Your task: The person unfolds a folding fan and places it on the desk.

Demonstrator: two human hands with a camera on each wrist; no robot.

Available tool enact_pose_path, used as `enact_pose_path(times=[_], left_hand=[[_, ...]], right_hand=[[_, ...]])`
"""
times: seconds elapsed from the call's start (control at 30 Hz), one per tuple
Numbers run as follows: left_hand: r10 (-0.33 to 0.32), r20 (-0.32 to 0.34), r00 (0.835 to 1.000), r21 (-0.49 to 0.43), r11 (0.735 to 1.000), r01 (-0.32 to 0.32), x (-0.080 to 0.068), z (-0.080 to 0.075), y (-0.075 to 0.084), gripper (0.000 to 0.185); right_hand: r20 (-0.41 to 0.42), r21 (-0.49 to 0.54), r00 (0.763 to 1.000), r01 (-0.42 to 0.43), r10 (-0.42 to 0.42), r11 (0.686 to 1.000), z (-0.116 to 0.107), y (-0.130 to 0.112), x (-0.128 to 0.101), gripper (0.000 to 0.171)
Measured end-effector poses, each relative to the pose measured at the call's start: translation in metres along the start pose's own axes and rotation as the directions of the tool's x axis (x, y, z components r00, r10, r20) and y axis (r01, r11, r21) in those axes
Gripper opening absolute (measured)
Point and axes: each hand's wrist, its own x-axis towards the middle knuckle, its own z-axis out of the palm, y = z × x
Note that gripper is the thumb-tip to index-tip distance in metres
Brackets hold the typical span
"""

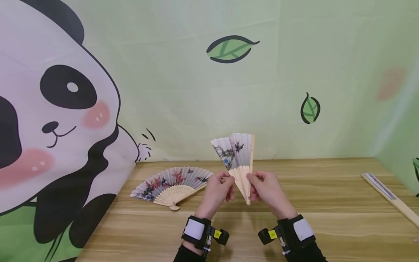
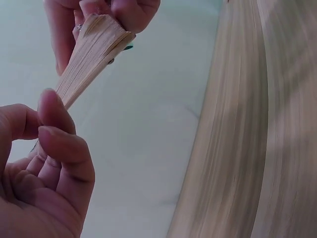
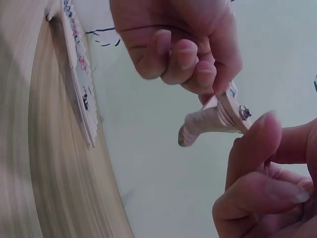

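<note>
Head view: a person's two hands hold a small paper folding fan [image 1: 236, 155], partly spread, just above a wooden tabletop [image 1: 327, 203] at the centre of the scene. The left hand [image 1: 216, 192] pinches the wooden ribs on the fan's left side, and the right hand [image 1: 266, 190] pinches the ribs on its right side, near the outer guard stick. Both grips are closed on the fan, fingers and thumbs curled round the ribs. The fan's long axis stands nearly upright: the pivot end points down and toward the person, just below and between the hands, and the painted leaf rises above the fingers toward the far wall. Both hands sit equally close to the ribs, one on each side. The right wrist view shows the pivot rivet [image 3: 243, 112] between the two hands. On the tabletop to the left lies a second fan [image 1: 171, 183], fully spread and flat. At the far right lies a closed fan [image 1: 389, 197], well apart from the hands. A panda backdrop [image 1: 59, 120] hangs behind.
</note>
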Motion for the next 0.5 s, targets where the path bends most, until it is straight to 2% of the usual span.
enact_pose_path(times=[0.27,0.5], left_hand=[[-0.045,0.058,0.997,-0.13,0.99,0.052,-0.0019,0.0027,0.0012,0.009],[-0.048,0.056,0.997,-0.167,0.984,0.057,-0.0004,0.0039,0.0006,0.011]], right_hand=[[0.035,0.107,0.999,-0.027,0.023,0.994,0.0021,0.0001,-0.0006,0.026],[0.041,0.141,0.999,-0.037,0.032,0.989,0.0033,-0.0015,0.0,0.026]])
